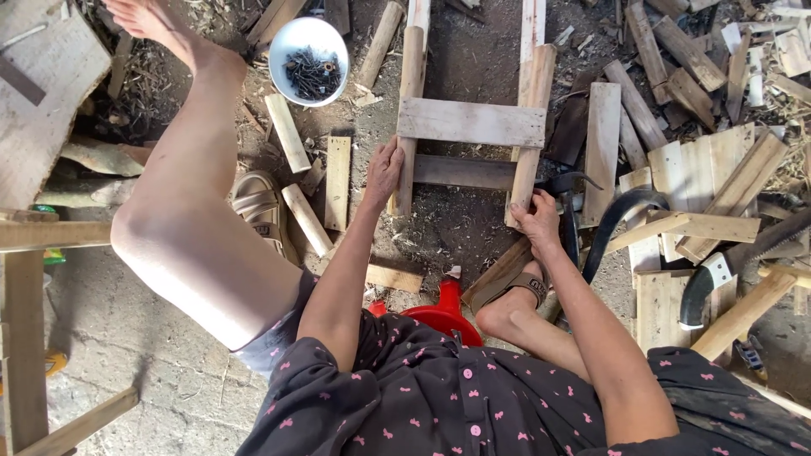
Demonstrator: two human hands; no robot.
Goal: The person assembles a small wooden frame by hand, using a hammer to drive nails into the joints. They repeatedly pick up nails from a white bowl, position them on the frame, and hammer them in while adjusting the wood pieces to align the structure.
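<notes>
A wooden frame (470,122) lies on the dirt floor: two long rails joined by two cross slats. My left hand (383,171) grips the near end of the left rail (408,110). My right hand (536,221) holds the near end of the right rail (530,127). I sit on a red stool (443,314), left leg stretched out to the upper left, right foot in a sandal tucked under the right hand.
A white bowl of dark nails (309,61) stands behind the frame's left side. Loose sticks (305,218) and a sandal (260,205) lie at left. Scrap boards (701,169), a curved black blade (617,221) and a saw (733,262) fill the right.
</notes>
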